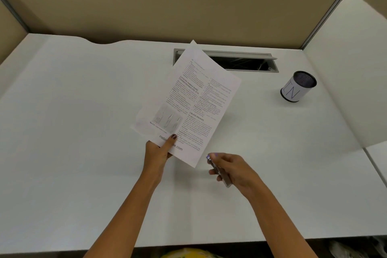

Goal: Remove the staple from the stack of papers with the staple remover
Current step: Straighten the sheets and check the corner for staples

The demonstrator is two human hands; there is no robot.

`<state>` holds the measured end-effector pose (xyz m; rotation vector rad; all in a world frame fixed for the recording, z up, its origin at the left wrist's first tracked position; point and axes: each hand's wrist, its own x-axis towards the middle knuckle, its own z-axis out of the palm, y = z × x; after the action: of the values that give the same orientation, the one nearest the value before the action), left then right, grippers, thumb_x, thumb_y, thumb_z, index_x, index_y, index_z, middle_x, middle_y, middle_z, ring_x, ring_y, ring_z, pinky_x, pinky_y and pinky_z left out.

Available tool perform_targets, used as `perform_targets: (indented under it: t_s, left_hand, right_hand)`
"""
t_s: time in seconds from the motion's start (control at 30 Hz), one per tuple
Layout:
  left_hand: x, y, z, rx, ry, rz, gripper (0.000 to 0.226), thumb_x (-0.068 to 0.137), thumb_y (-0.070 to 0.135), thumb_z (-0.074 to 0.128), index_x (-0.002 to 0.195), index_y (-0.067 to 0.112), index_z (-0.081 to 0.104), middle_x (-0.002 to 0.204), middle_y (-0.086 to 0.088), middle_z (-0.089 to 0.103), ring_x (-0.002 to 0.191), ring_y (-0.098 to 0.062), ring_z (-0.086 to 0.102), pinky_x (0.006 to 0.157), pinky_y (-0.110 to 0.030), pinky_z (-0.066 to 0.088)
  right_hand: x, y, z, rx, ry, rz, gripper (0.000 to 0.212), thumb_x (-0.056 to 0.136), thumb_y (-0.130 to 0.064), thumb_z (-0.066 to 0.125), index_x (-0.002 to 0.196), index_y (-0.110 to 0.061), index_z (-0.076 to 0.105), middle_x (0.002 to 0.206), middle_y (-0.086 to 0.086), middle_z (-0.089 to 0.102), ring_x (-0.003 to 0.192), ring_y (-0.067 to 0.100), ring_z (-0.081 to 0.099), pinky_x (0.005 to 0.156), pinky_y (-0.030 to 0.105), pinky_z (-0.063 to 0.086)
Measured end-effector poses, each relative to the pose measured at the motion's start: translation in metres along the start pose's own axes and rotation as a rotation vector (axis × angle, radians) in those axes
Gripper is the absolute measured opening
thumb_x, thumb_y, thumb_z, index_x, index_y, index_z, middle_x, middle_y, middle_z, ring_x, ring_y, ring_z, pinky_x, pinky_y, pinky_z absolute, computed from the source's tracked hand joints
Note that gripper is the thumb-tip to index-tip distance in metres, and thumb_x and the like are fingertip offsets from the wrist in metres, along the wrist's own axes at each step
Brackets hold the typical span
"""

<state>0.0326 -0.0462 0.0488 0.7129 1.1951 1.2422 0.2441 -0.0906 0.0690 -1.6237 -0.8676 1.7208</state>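
Head view, only one. Centre of frame: stack of papers (188, 102), printed side up, tilted with far corner toward top centre, lifted off the white desk (83, 100) at the near end. Pinched at lower left edge by left hand (157, 153), thumb on top over the footer text, fingers under. Clenched on the sheets, firm enough.

Lower centre-right: right hand (234, 169) curled around the staple remover (219, 172), slim metallic body, tip pointing up-left toward the near corner of the stack. Near that corner, apart from it, not touching. Grasping the tool; jaw position too blurred to tell.

Staple itself not visible; too small or hidden. Location a guess only.

Handling, judged: paper light, floppy, sags beyond the pinch, tears easily at a staple hole. Better held close to the stapled corner, or laid flat for support. Remover small, rigid, probably smooth metal, slip possible; squeeze grip from the sides fine.

Room: wide bare desk left and lower part of frame, plenty to lay the stack down. Upper centre: open cable slot (240, 63), far corner of paper overlapping it, loose staple could drop in. Upper right: mesh pen cup (298, 87), well apart. Right: curved white divider (345, 69), clear of both arms. Near desk edge at bottom.
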Motion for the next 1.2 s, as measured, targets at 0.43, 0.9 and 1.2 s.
perform_targets:
  t_s: [0.43, 0.9, 1.2]
  left_hand:
    - [0.002, 0.005, -0.005, 0.030, 0.039, 0.001, 0.050, 0.084, 0.009, 0.067, 0.127, 0.026, 0.048, 0.110, 0.001, 0.068, 0.085, -0.015, 0.073, 0.059, -0.025, 0.058]
    - [0.002, 0.011, -0.005, 0.025, 0.058, 0.006, 0.055, 0.084, 0.008, 0.066, 0.133, 0.021, 0.045, 0.113, 0.000, 0.066, 0.087, -0.018, 0.072, 0.061, -0.025, 0.059]
    - [0.001, 0.011, -0.002, 0.105, 0.097, 0.020, 0.055, 0.084, 0.012, 0.067, 0.136, 0.013, 0.046, 0.115, -0.007, 0.065, 0.088, -0.019, 0.069, 0.055, -0.018, 0.055]
  right_hand:
    - [0.003, -0.016, 0.007, 0.375, -0.281, 0.134, 0.044, 0.082, -0.032, 0.066, 0.115, -0.002, 0.065, 0.105, 0.013, 0.066, 0.076, 0.019, 0.061, 0.068, 0.031, 0.055]
    - [0.003, -0.010, 0.013, 0.017, -0.192, 0.091, 0.054, 0.075, -0.057, 0.066, 0.103, -0.011, 0.072, 0.102, 0.001, 0.073, 0.071, 0.013, 0.063, 0.065, 0.026, 0.052]
    - [0.007, -0.017, 0.025, -0.082, -0.185, 0.071, 0.060, 0.069, -0.059, 0.069, 0.106, -0.012, 0.071, 0.100, -0.002, 0.072, 0.077, 0.013, 0.067, 0.069, 0.027, 0.053]
